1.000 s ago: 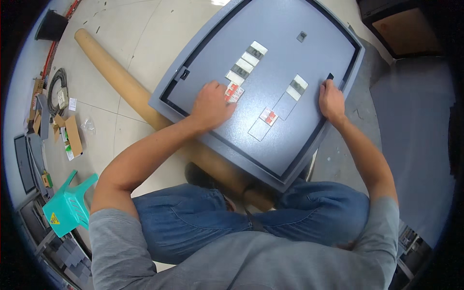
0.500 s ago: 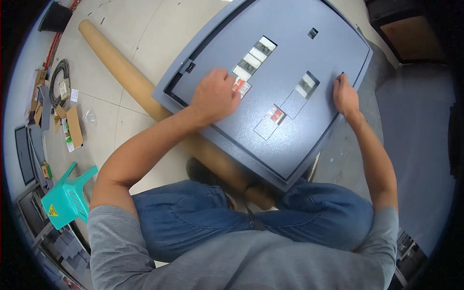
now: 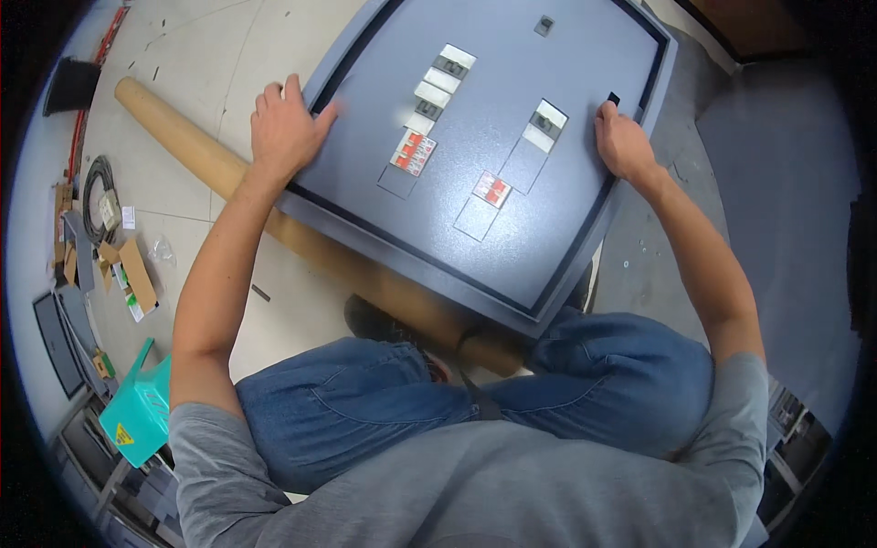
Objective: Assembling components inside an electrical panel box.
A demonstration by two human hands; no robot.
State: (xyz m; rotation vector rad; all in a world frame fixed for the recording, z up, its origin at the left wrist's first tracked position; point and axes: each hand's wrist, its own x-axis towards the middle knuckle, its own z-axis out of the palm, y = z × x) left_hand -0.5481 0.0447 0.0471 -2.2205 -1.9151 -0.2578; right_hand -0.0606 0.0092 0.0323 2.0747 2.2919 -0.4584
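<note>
A grey electrical cabinet lies tilted before my knees, with a flat grey cover panel inside its frame. Cut-outs in the panel show a red-and-white breaker, a smaller red-and-white breaker and several dark-and-white breakers. At the cabinet's left edge is my left hand, fingers spread and thumb reaching over the panel's side. My right hand is closed, its fingertips at a black latch near the panel's right edge; the fingers partly hide their contact.
A long brown tube runs under the cabinet's left side and between my legs. On the left floor are a coiled cable, an opened carton and a teal plastic stool. Grey sheeting stretches along the right.
My left hand has left the red-and-white breaker, moved left to the cabinet's edge and spread its fingers. My right hand stays by the latch. The dark gap beside the panel's right edge looks wider.
</note>
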